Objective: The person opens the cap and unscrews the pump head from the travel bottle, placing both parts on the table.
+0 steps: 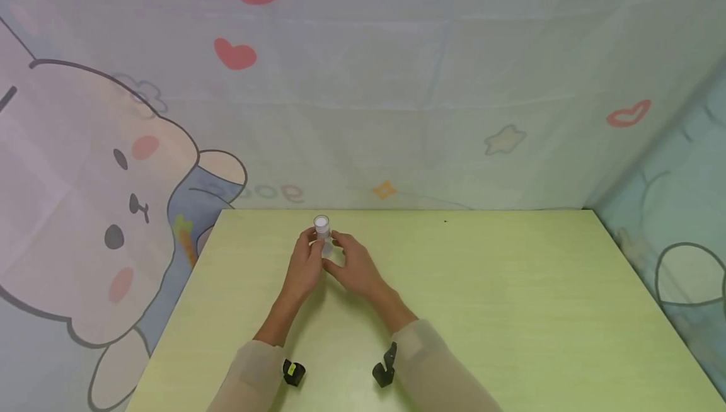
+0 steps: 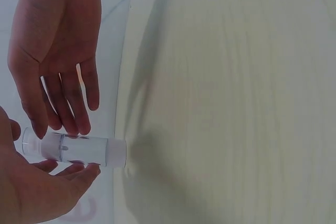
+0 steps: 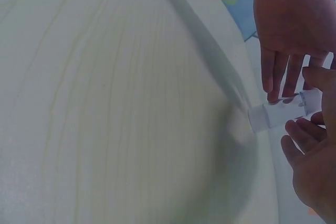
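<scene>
While the left hand (image 1: 306, 266) grips the clear cylindrical bottle (image 1: 322, 233), thumb and fingers clamped round its side, keep the bottle upright. It is between both hands, towards the far edge of the yellow-green table (image 1: 510, 298); whether its base touches the surface cannot be confirmed. Hold the right hand (image 1: 354, 267) cupped, fingers slightly apart, beside the bottle. Apply light, even pressure; a hard squeeze could tilt it.

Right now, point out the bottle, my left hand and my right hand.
Bottle (image 2: 85, 149): left wrist view, on its clear body.
Left hand (image 1: 304, 266): head view, back of the hand.
Right hand (image 1: 356, 267): head view, back of the hand.
</scene>
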A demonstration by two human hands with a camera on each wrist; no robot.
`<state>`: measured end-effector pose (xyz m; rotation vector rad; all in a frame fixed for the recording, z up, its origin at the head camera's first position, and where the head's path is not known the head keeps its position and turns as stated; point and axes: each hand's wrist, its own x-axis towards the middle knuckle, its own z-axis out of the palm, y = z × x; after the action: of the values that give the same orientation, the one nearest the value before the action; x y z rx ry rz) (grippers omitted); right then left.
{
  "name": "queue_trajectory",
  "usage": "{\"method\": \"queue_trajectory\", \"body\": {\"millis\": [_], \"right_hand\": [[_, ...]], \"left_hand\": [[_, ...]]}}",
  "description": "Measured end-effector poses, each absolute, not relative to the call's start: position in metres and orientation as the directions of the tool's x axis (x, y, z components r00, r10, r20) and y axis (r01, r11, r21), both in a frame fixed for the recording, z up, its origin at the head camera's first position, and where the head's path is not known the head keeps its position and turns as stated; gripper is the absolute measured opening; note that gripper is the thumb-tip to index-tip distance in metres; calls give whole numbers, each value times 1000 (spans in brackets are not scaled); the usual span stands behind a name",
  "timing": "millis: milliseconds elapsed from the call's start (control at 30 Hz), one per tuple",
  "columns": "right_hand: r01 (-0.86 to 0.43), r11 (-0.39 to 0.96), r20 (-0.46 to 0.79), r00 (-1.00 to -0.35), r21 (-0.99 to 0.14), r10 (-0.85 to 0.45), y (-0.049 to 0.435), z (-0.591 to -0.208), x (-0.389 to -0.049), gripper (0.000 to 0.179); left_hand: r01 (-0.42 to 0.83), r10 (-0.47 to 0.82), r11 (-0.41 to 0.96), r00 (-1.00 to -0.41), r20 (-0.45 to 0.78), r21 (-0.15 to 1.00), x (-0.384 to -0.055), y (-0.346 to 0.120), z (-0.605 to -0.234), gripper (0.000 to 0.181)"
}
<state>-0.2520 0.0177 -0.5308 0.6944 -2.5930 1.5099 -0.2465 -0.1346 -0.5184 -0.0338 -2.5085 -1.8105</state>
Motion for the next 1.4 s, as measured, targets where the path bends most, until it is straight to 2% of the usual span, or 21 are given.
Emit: {"method": "queue_trajectory", "body": {"millis": [567, 1233, 1400], "right_hand": [[-441, 420, 327, -890, -793, -317, 20, -532, -255, 57], [-393, 402, 311, -916, -827, -255, 38, -524, -250, 55], [-394, 416, 312, -916, -820, -253, 45, -520, -249, 54]], "left_hand": [[41, -35, 386, -998, 59, 922, -245, -125, -511, 55], [51, 28, 340, -999, 44, 939, -240, -110, -502, 54], [94, 54, 328, -995, 81, 940, -238, -105, -499, 54]]}}
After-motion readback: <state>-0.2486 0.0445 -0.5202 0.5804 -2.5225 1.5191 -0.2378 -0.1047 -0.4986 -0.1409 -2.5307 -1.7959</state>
